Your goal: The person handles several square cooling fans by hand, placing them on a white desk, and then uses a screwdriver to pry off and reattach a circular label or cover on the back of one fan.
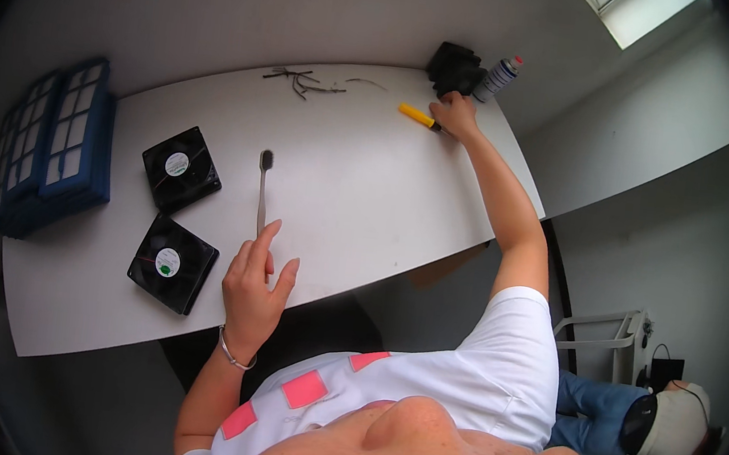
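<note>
The left hand (252, 287) has its thumb and fingers apart near the thin grey brush (262, 191), maybe kept close for easy grabbing. The right hand (454, 116) reaches the black blocks (458, 80) at the table's (342, 189) far right corner; I can't tell if its fingers pinch. Two hard, square black fans (200, 159) lie flat on the left, perhaps so they won't tip.

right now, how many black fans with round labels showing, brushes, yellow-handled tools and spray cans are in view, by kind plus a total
Black fans with round labels: 2
Brush: 1
Yellow-handled tool: 1
Spray can: 1
Total: 5
</note>
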A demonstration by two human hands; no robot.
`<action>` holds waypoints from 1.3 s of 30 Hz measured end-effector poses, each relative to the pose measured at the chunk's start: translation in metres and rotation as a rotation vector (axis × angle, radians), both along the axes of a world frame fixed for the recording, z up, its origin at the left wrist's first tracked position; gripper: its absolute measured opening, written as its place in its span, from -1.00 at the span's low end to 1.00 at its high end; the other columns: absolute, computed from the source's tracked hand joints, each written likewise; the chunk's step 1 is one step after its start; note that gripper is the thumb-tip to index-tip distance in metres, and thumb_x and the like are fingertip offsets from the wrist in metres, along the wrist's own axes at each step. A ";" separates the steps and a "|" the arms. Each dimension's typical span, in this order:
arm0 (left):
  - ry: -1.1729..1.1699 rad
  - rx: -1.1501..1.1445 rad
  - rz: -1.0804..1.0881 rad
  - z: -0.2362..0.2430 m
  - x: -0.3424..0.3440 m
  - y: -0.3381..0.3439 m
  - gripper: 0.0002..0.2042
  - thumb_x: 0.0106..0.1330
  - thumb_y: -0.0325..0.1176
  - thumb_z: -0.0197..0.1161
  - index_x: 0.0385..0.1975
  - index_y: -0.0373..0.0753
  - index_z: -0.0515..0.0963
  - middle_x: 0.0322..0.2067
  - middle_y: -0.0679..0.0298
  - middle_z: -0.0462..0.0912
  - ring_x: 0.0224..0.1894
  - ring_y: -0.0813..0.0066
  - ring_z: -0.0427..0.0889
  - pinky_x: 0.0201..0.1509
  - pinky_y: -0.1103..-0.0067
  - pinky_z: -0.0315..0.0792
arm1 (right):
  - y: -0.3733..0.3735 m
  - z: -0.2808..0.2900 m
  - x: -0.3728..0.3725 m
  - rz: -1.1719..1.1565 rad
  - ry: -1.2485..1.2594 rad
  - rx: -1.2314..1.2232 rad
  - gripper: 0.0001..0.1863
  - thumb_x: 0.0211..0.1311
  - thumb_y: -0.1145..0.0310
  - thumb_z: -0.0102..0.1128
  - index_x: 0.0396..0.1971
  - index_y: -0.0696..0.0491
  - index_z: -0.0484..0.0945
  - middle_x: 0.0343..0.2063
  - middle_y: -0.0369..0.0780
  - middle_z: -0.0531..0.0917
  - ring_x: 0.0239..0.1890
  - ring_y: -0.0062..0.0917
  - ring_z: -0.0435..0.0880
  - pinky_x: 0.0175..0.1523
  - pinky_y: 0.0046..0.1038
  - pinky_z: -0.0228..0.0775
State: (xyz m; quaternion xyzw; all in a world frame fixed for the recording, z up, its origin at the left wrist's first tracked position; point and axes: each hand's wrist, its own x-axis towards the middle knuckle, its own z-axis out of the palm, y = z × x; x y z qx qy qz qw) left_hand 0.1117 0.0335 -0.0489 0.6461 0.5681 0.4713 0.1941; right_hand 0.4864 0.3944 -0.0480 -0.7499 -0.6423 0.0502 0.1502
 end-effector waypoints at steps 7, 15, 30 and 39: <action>-0.010 0.017 -0.006 -0.001 0.001 0.003 -0.49 0.23 -0.44 0.35 0.22 -0.25 0.48 -0.51 0.26 0.37 -0.53 0.48 0.35 -0.47 0.52 0.27 | 0.043 -0.008 0.014 -0.115 -0.006 -0.054 -0.42 0.11 -0.04 0.30 0.11 -0.07 0.58 0.26 -0.01 0.40 0.34 -0.04 0.30 0.37 0.03 0.20; 0.056 0.024 0.024 0.000 -0.002 -0.002 -0.50 0.19 -0.40 0.36 0.18 -0.18 0.51 -0.49 0.27 0.42 -0.48 0.38 0.45 -0.35 0.45 0.38 | -0.025 0.010 -0.067 0.376 0.017 0.527 -0.52 0.22 0.14 0.34 0.07 0.01 0.47 0.16 -0.08 0.43 0.27 -0.17 0.31 0.35 -0.07 0.14; 0.224 0.184 -0.042 -0.021 0.000 0.005 -0.74 0.21 -0.39 0.32 -0.09 -0.14 0.56 -0.20 0.14 0.58 -0.16 0.14 0.65 -0.10 0.32 0.52 | -0.239 0.066 -0.362 1.772 -0.320 0.089 0.12 -0.26 0.07 0.67 0.38 -0.03 0.23 0.27 -0.10 0.40 0.37 -0.17 0.30 0.38 -0.07 0.14; 0.167 0.220 -0.041 -0.027 0.001 0.007 -0.83 0.25 -0.38 0.28 -0.17 -0.14 0.61 -0.30 0.19 0.57 -0.24 0.15 0.63 -0.10 0.27 0.50 | -0.251 0.117 -0.296 1.554 -0.233 0.405 0.10 -0.36 0.17 0.67 0.33 -0.05 0.29 0.14 -0.14 0.45 0.22 -0.24 0.39 0.34 -0.13 0.16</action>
